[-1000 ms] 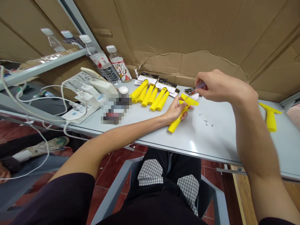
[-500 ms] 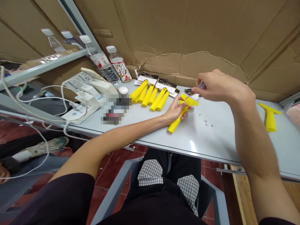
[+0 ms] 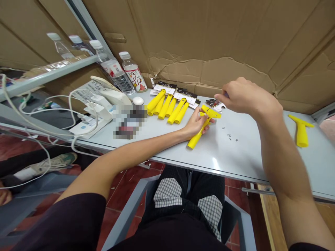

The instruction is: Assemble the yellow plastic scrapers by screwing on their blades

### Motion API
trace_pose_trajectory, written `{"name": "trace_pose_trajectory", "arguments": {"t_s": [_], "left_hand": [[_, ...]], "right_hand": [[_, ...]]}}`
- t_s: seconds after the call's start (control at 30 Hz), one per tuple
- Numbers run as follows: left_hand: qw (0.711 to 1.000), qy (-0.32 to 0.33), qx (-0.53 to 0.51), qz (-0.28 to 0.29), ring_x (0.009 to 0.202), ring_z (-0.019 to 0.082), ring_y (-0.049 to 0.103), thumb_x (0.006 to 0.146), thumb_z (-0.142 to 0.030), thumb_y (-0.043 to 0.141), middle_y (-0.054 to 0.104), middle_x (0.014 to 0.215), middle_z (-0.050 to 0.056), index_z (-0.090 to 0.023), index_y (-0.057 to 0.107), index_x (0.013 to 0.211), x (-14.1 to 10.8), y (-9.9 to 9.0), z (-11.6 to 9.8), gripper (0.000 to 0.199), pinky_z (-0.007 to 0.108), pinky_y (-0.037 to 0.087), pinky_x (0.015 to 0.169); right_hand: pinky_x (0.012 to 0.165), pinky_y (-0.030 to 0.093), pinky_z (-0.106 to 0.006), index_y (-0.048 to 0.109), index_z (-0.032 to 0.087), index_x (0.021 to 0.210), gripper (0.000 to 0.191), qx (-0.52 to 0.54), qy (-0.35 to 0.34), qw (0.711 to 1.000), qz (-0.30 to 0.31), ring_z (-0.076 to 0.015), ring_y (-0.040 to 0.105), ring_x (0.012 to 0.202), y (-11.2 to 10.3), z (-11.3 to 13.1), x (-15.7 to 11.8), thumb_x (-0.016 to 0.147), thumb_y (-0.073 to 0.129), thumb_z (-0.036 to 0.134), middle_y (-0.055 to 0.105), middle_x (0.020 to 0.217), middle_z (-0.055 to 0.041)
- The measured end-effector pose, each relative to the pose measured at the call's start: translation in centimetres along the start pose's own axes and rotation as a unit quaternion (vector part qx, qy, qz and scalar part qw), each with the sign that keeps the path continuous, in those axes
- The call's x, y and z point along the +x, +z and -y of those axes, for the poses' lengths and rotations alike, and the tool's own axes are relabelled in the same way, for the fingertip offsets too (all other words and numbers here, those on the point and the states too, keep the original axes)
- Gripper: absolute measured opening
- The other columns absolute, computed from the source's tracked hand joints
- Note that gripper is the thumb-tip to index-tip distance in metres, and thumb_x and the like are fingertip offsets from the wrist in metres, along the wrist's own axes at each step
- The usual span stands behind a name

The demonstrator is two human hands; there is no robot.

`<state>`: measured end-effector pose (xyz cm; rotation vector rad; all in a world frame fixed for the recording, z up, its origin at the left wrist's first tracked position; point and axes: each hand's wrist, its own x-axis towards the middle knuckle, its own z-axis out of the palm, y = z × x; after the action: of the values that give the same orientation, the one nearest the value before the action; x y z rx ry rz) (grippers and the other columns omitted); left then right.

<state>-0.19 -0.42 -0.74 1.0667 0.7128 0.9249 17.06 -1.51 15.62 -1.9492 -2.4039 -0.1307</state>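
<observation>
At the far left, another person's hand (image 3: 5, 197) and shoe (image 3: 56, 164) show below the table (image 3: 251, 153). White cables (image 3: 82, 134) loop over the table's left end, near a pixelated patch and a white, rounded thing (image 3: 138, 101); two bottles (image 3: 136, 76) stand tilted in view behind. Next lie yellow handles (image 3: 164, 108) in a row, cards (image 3: 185, 96) behind them. The left hand (image 3: 195, 126) grips a yellow T-piece (image 3: 195, 140) just under its head, tail end angled toward the table's near edge. A driver's (image 3: 213, 105) thin shaft slants down to that head; whether it sits in a screw is too small to tell. Loose screws (image 3: 230, 136) lie to the right. Above them the right hand (image 3: 239, 96) pinches the driver's grip, wrist bent. A second T-piece (image 3: 302, 136) lies at the right, well apart.
</observation>
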Motion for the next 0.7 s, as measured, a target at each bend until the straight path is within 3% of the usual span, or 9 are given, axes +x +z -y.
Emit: {"name": "trace_pose_trajectory", "arguments": {"t_s": [0.13, 0.27, 0.43, 0.57, 0.7], "left_hand": [[1.0, 0.006, 0.003, -0.003, 0.049, 0.007, 0.055, 0.113, -0.031, 0.058, 0.078, 0.094, 0.0, -0.029, 0.035, 0.111, 0.06, 0.02, 0.05, 0.023, 0.019, 0.038, 0.046], [1.0, 0.005, 0.003, -0.001, 0.049, 0.007, 0.055, 0.114, -0.028, 0.056, 0.077, 0.094, 0.001, -0.028, 0.036, 0.112, 0.01, -0.02, -0.01, 0.02, 0.02, 0.038, 0.046], [1.0, 0.002, 0.001, -0.003, 0.049, 0.007, 0.055, 0.115, -0.029, 0.056, 0.078, 0.095, 0.001, -0.029, 0.037, 0.112, -0.09, 0.01, -0.11, 0.02, 0.02, 0.038, 0.047], [1.0, 0.0, 0.002, -0.004, 0.049, 0.007, 0.055, 0.115, -0.03, 0.058, 0.078, 0.094, 0.0, -0.029, 0.036, 0.112, -0.09, 0.1, -0.14, 0.022, 0.019, 0.038, 0.047], [1.0, 0.002, 0.006, -0.009, 0.049, 0.007, 0.055, 0.114, -0.031, 0.058, 0.077, 0.094, 0.0, -0.029, 0.036, 0.112, -0.13, 0.12, -0.18, 0.022, 0.019, 0.038, 0.047]], "right_hand": [[0.074, 0.042, -0.042, 0.077, 0.023, 0.117, 0.041, 0.011, -0.005, 1.0, 0.009, -0.0306, 0.066, 0.085, -0.1, 0.05, -0.27, 0.103, 0.059, 0.057, 0.071, 0.097, -0.0131], [0.07, 0.04, -0.038, 0.071, 0.024, 0.129, 0.04, 0.019, -0.021, 0.999, 0.04, -0.0267, 0.063, 0.083, -0.71, 0.29, -0.75, 0.096, 0.066, 0.047, 0.074, 0.11, -0.013], [0.069, 0.041, -0.039, 0.076, 0.023, 0.118, 0.032, 0.011, -0.015, 0.999, 0.032, -0.0271, 0.064, 0.082, -0.85, 0.52, -0.71, 0.099, 0.064, 0.046, 0.074, 0.108, -0.0136], [0.074, 0.043, -0.042, 0.079, 0.022, 0.109, 0.037, 0.012, -0.002, 0.999, 0.031, -0.032, 0.067, 0.088, -0.48, 0.38, -0.33, 0.104, 0.06, 0.054, 0.072, 0.102, -0.0153], [0.076, 0.043, -0.044, 0.079, 0.023, 0.116, 0.04, 0.012, 0.002, 0.999, 0.035, -0.0334, 0.068, 0.09, -0.53, 0.4, -0.44, 0.105, 0.057, 0.055, 0.073, 0.106, -0.0162]]}}
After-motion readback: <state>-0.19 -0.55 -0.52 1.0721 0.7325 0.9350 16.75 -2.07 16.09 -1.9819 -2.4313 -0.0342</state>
